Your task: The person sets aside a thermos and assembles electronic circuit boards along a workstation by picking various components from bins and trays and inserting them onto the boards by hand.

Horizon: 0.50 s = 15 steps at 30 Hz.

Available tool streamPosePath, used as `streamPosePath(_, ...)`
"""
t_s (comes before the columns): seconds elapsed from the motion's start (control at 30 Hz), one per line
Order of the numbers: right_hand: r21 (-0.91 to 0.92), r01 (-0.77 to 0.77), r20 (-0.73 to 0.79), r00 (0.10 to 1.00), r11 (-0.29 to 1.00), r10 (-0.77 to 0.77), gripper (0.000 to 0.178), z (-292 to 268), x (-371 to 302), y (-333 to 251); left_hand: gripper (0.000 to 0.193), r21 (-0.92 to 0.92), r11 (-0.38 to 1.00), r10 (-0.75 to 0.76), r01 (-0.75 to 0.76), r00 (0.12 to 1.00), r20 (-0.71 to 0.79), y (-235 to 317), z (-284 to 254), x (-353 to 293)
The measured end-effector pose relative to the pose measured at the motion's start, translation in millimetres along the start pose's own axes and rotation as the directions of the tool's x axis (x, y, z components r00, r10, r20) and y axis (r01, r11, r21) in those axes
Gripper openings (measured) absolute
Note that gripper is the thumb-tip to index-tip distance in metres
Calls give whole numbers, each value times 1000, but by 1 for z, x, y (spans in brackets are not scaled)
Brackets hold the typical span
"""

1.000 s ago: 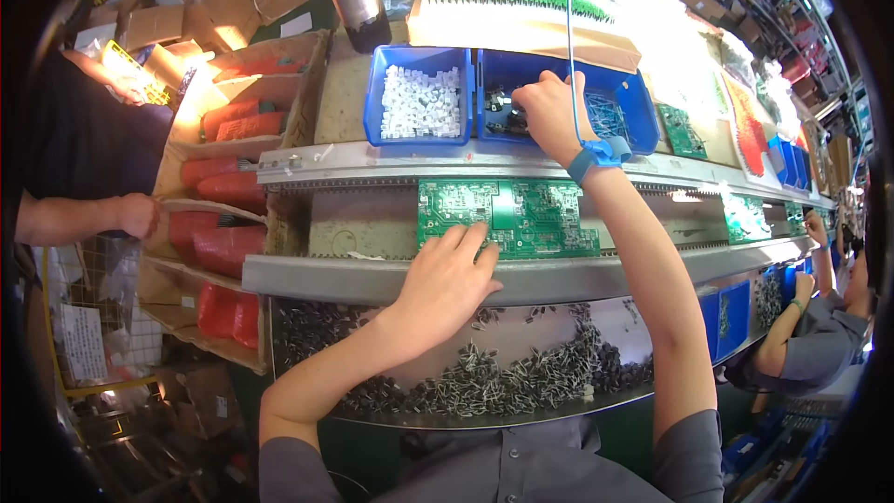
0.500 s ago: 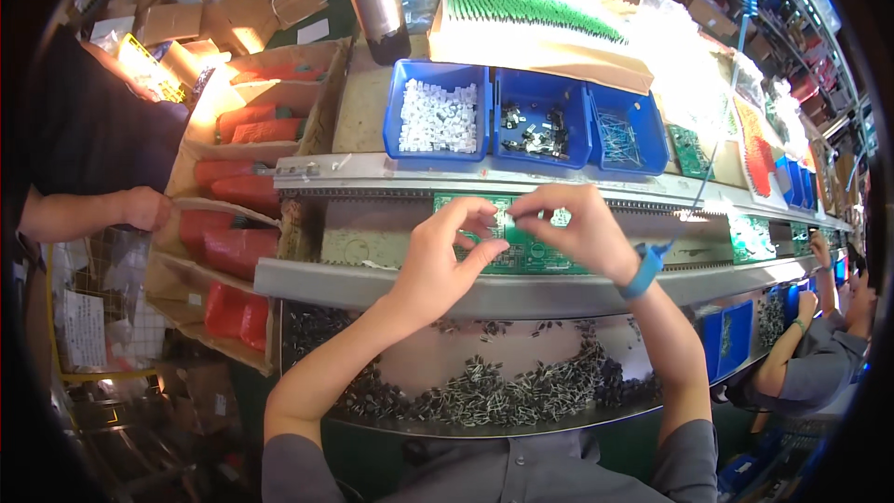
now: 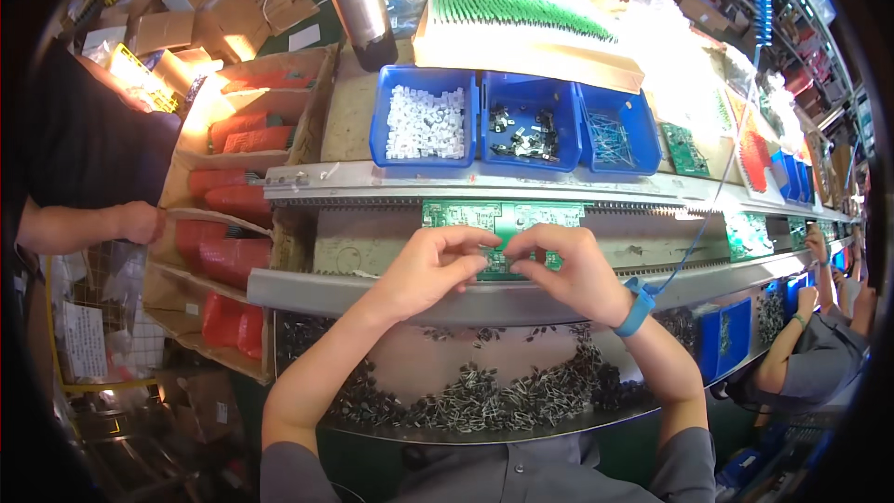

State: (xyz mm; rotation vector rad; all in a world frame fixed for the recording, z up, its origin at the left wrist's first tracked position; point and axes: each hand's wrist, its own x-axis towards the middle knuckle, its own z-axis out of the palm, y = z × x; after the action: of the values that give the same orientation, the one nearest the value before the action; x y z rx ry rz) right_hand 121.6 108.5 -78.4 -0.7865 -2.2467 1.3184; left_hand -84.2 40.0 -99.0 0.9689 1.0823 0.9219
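Flat green circuit board (image 3: 503, 216) on metal rail, both hands, left (image 3: 430, 268), right (image 3: 570, 270), fingertips pinched together over it, contents hidden.

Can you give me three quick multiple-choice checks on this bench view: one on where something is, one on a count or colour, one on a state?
1. Where is the green circuit board?
A. In a blue bin
B. On the conveyor track, under both hands
C. On the floor

2. How many blue bins sit side by side just behind the track?
A. One
B. Three
C. Six

3. What are the left hand and right hand doing?
A. Fingertips pinched together over the board
B. Resting flat and apart
C. Reaching into the bins

Answers: 1 B, the board lies between the rails beneath the hands. 2 B, one bin holds white parts, one dark parts, one thin wire parts. 3 A, both hands meet at their fingertips above the board's near edge.
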Motion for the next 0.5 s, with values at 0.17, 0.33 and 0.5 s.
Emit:
streamPosePath(0.17,-52,80,-57,995,995,-82,19,-7,-5,15,12,-49,999,7,-8,999,-36,8,-4,-1)
streamPosePath(0.33,-83,42,-72,996,996,-48,17,-13,-7,17,5,5,996,87,-87,996,-38,3,-13,0)
streamPosePath(0.5,-21,-124,-156,981,992,119,14,-18,-2,25,6,514,841,318,-166,922,-223,4,-13,0)
